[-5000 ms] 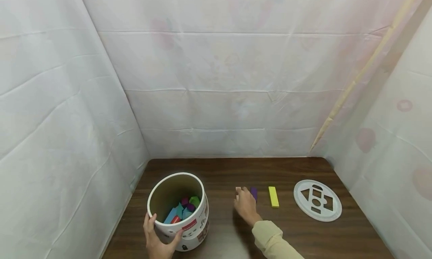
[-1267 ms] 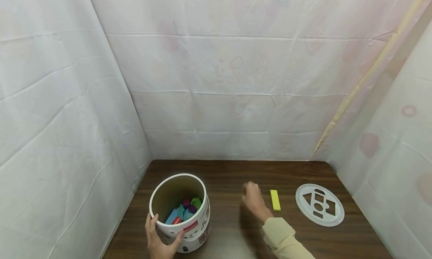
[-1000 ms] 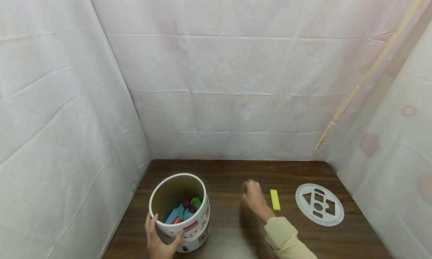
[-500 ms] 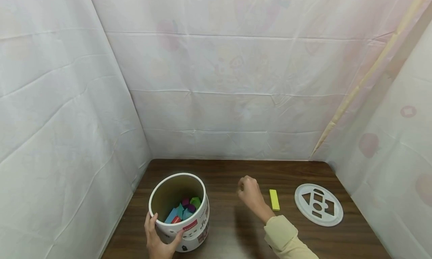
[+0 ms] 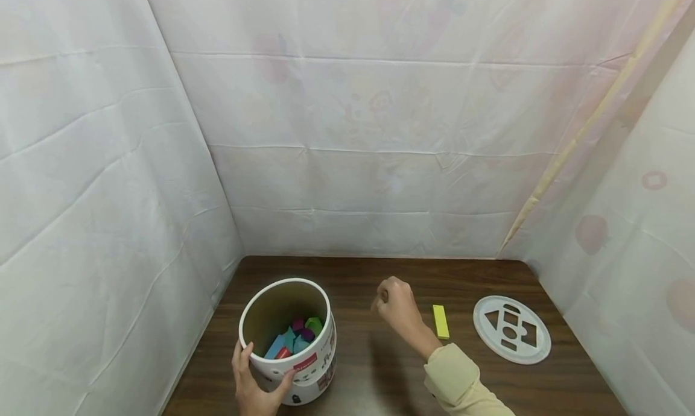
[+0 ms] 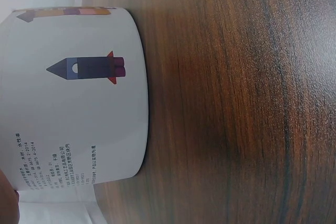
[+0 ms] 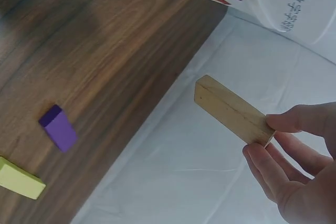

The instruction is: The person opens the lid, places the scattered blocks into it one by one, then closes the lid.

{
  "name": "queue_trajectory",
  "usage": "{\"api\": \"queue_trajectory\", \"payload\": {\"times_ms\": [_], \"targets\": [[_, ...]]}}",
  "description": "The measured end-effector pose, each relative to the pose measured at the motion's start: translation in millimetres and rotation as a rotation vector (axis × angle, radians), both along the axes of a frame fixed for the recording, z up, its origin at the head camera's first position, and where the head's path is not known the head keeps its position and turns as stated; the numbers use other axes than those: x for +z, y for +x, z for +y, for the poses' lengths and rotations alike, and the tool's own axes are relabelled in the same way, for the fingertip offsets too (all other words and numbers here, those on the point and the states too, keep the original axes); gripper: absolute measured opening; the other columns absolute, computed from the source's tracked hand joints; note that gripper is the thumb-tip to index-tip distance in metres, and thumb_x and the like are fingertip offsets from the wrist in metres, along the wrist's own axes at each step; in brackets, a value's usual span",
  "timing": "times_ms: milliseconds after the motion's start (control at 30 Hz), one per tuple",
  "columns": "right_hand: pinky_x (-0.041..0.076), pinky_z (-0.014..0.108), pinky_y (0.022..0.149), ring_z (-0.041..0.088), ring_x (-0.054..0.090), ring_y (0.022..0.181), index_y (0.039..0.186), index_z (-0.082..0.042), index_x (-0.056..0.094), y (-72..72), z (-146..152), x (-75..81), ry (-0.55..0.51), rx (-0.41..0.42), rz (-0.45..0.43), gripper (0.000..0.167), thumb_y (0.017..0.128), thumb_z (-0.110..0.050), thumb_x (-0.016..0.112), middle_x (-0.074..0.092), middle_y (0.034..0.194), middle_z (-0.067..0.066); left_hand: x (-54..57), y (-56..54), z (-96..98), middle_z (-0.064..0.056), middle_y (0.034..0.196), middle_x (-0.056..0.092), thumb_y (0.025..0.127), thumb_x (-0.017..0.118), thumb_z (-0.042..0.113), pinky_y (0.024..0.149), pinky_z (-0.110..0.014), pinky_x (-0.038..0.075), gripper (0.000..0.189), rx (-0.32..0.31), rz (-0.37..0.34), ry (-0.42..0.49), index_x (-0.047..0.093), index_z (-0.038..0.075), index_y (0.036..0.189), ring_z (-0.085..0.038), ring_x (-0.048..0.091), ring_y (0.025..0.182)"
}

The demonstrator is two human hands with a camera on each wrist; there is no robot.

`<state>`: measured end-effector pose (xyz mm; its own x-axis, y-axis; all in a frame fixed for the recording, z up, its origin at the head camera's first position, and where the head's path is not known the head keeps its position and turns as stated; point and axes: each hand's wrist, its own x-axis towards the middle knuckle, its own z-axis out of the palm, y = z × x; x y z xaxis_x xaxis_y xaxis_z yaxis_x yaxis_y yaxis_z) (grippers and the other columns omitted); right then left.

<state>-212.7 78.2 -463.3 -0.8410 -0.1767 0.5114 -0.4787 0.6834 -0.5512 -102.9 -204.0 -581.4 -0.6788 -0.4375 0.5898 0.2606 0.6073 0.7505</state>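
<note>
My left hand grips the near rim of a white bucket, fingers on its left side and thumb on its front. Several coloured blocks lie inside it: blue, teal, red, purple and green. Between the thumb and fingers of my right hand, a plain wooden block is pinched by one end, raised above the table. In the head view that block is hidden behind the right hand. A purple block lies on the table beneath, and beside it a yellow block.
A white round lid with shaped cut-outs lies flat on the right of the brown wooden table. White sheets hang behind the table and along both sides. The left wrist view shows the bucket's printed wall.
My right hand has picked up the wooden block and lifted it, drifting left and away over the table. The left hand keeps its hold on the bucket.
</note>
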Motion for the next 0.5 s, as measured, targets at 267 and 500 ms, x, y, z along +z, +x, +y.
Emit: {"api": "queue_trajectory", "payload": {"times_ms": [267, 500], "targets": [[0.048, 0.026, 0.058, 0.023, 0.057, 0.070, 0.078, 0.003, 0.067, 8.0, -9, 20.8, -0.047, 0.031, 0.025, 0.014, 0.070, 0.013, 0.066, 0.063, 0.081, 0.010, 0.8, 1.0, 0.3, -0.028, 0.144, 0.027, 0.049, 0.092, 0.010, 0.085, -0.074, 0.034, 0.105, 0.003, -0.018, 0.013, 0.039, 0.007, 0.139, -0.052, 0.035, 0.119], [0.050, 0.026, 0.059, 0.021, 0.059, 0.071, 0.077, 0.002, 0.066, 13.0, -17, 31.9, -0.067, 0.045, 0.070, 0.015, 0.068, 0.013, 0.068, 0.063, 0.080, 0.009, 0.7, 0.0, 0.2, -0.028, 0.143, 0.027, 0.048, 0.092, 0.010, 0.084, -0.073, 0.035, 0.105, 0.006, -0.013, 0.003, 0.039, 0.006, 0.139, -0.052, 0.035, 0.119]]}}
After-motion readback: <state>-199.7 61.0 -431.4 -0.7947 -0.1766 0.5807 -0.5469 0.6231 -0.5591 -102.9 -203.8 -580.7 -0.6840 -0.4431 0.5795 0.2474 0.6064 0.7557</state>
